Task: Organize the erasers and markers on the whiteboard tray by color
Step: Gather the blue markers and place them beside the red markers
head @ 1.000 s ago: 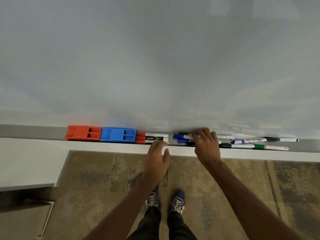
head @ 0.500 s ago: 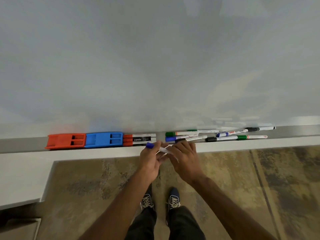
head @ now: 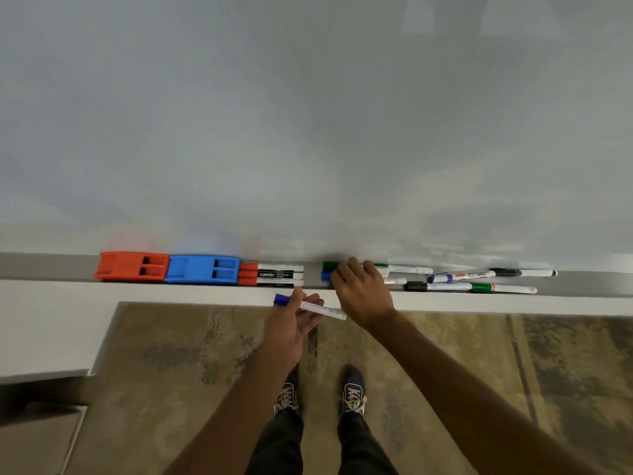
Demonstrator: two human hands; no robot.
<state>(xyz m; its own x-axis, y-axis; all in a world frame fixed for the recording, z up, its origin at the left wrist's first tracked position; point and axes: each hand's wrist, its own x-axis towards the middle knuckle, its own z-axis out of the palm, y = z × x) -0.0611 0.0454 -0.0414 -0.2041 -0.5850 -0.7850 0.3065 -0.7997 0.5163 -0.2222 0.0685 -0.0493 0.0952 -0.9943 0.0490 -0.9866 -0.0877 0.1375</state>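
Office or classroom: wall whiteboard [head: 308, 114]

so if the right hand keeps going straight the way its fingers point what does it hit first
Probably the blue-capped marker and green-capped marker in the tray; the right hand already covers them, though contact is unclear.

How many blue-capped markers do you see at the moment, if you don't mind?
3: one in the left hand, one under the right hand on the tray, one further right. More may be hidden.
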